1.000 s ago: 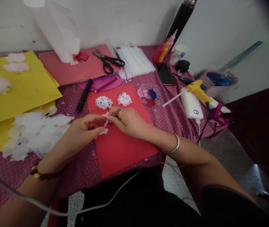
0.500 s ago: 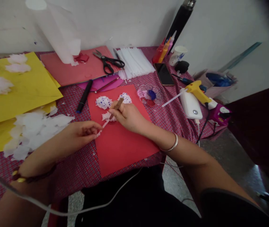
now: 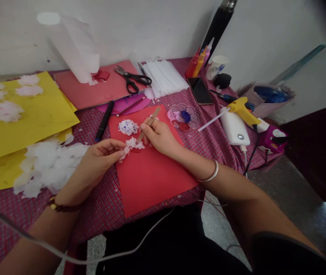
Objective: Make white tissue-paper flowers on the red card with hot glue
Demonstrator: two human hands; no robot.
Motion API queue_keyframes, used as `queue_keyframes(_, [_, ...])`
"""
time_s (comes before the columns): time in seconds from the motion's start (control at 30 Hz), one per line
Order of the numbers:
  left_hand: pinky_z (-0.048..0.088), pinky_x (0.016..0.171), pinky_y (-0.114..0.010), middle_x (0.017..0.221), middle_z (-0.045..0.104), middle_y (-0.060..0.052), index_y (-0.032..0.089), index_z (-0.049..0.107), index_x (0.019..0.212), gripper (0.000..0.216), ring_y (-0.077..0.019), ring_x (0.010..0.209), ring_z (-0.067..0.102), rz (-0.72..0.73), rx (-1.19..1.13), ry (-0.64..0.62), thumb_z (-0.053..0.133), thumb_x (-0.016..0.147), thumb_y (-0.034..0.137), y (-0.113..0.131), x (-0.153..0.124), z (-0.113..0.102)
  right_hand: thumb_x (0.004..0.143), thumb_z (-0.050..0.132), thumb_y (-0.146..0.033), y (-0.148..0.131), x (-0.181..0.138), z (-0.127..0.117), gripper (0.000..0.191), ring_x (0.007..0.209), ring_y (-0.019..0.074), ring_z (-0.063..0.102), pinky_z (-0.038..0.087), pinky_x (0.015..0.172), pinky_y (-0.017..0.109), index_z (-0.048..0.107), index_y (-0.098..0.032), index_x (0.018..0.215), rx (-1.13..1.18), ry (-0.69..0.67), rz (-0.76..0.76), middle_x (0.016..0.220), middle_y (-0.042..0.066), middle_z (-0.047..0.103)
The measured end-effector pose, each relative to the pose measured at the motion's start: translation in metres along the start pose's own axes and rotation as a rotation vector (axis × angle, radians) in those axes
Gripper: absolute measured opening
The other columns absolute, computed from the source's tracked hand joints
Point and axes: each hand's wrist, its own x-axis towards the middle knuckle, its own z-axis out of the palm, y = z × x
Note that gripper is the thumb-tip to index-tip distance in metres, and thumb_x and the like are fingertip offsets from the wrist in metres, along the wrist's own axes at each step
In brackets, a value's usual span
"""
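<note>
My right hand [image 3: 158,136] grips a thin wooden stick [image 3: 149,124], its lower tip pressed onto a small white tissue flower [image 3: 132,144] on the red sheet [image 3: 151,172]. My left hand [image 3: 99,160] pinches the left edge of that same flower with its fingertips. Just behind lies another white tissue flower [image 3: 128,126] speckled with blue. A third flower is mostly hidden behind my right hand.
A heap of white tissue pieces [image 3: 48,164] lies at left on yellow sheets [image 3: 22,110]. Behind are scissors [image 3: 132,80], a black marker [image 3: 104,120], a paint palette [image 3: 183,115], a phone [image 3: 200,91], a glue gun [image 3: 241,109], a power bank [image 3: 234,128], bottles [image 3: 198,61] and a cable [image 3: 65,256].
My left hand moved up to the tissue flower and pinches its edge. My right hand tilted the stick more upright with its tip on the flower. The camera shifted slightly.
</note>
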Motion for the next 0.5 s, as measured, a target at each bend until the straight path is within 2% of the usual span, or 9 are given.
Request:
queue_keyframes(0.2, [0.045, 0.062, -0.021, 0.072, 0.066, 0.003, 0.017, 0.071, 0.088, 0.024, -0.0089, 0.064, 0.057, -0.039, 0.093, -0.037, 0.078, 0.067, 0.025, 0.002, -0.003, -0.004, 0.103, 0.043, -0.047, 0.001, -0.004, -0.002, 0.037, 0.068, 0.0121, 0.056, 0.041, 0.062, 0.024, 0.049, -0.02, 0.079, -0.027, 0.045, -0.155, 0.067, 0.0, 0.058])
queue_keyframes(0.33, [0.044, 0.061, -0.022, 0.072, 0.065, 0.004, 0.019, 0.07, 0.096, 0.03, -0.0095, 0.063, 0.056, -0.043, 0.163, -0.086, 0.076, 0.068, 0.025, 0.0, -0.002, -0.009, 0.103, 0.042, -0.05, -0.002, -0.006, -0.004, 0.041, 0.068, 0.0118, 0.056, 0.041, 0.063, 0.024, 0.051, -0.019, 0.078, -0.026, 0.074, -0.206, 0.069, 0.0, 0.059])
queue_keyframes(0.4, [0.044, 0.062, -0.023, 0.07, 0.065, 0.004, 0.019, 0.068, 0.095, 0.026, -0.0104, 0.063, 0.057, -0.044, 0.213, -0.111, 0.075, 0.07, 0.027, -0.002, -0.002, -0.013, 0.104, 0.04, -0.049, -0.004, -0.008, -0.006, 0.042, 0.067, 0.0113, 0.056, 0.041, 0.064, 0.024, 0.053, -0.019, 0.077, -0.048, 0.077, -0.227, 0.07, 0.001, 0.059])
queue_keyframes(0.5, [0.046, 0.066, -0.026, 0.071, 0.068, 0.002, 0.019, 0.067, 0.084, 0.015, -0.0124, 0.066, 0.06, -0.043, 0.327, -0.159, 0.072, 0.074, 0.029, -0.003, -0.001, -0.018, 0.104, 0.042, -0.046, -0.008, -0.01, -0.009, 0.041, 0.065, 0.0112, 0.056, 0.041, 0.065, 0.025, 0.057, -0.017, 0.079, -0.155, 0.007, -0.256, 0.073, 0.001, 0.061])
